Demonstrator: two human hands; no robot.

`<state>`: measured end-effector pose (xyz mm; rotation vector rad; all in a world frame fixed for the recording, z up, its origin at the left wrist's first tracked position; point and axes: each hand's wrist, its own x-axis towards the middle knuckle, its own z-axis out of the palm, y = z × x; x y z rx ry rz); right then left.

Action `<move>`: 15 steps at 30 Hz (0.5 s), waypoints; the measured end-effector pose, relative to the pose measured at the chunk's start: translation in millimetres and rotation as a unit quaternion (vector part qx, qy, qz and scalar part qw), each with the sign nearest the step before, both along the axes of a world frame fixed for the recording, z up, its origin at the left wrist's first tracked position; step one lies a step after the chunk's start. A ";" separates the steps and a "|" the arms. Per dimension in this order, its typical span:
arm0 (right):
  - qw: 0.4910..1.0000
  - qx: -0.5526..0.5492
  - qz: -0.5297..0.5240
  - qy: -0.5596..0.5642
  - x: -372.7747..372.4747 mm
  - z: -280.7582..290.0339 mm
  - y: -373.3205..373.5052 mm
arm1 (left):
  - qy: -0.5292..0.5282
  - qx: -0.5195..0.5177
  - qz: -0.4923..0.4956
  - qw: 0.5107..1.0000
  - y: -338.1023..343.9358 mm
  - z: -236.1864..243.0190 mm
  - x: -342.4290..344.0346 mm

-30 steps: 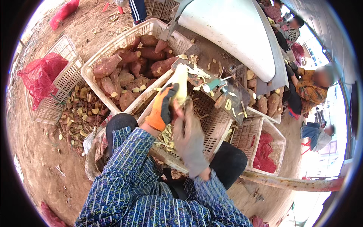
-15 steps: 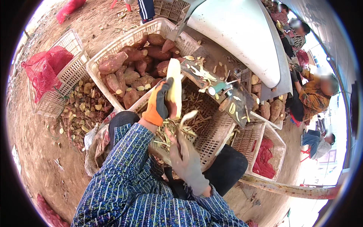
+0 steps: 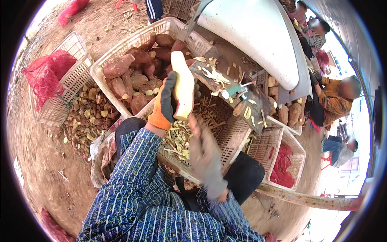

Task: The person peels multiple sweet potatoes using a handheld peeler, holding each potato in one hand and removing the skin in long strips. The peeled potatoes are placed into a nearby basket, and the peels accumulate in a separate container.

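Observation:
A long sweet potato (image 3: 184, 86), mostly peeled to pale yellow flesh, stands nearly upright in my left hand (image 3: 162, 103). That hand wears an orange and dark grey glove, its fingers wrapped round the left side of the root. A little reddish skin shows along the root's right edge. My right hand (image 3: 205, 155), in a grey glove, is just below the root's lower end. Motion smears its fingers, so whether it holds a tool cannot be made out. Beneath both hands, peel strips (image 3: 176, 139) lie in a slatted plastic crate (image 3: 233, 141).
Unpeeled sweet potatoes (image 3: 139, 82) fill a crate (image 3: 105, 86) ahead. A board (image 3: 258, 107) with scraps and a green-handled tool (image 3: 231, 91) lies at right. Cut pieces (image 3: 90, 109) cover ground at left. A crate (image 3: 298, 161) holds red netting. Other people (image 3: 336, 101) sit far right.
The sweet potato has tilted and turned, showing more pale flesh. My left hand has shifted slightly left. My right hand is more blurred, and the pale strip above it no longer shows.

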<state>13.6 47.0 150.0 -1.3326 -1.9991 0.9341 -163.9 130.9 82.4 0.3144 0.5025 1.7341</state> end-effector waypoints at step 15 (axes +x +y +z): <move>0.996 0.087 0.006 0.018 -12.5 18.7 46.6 | -0.074 0.075 -0.144 0.984 -13.2 1.0 -3.5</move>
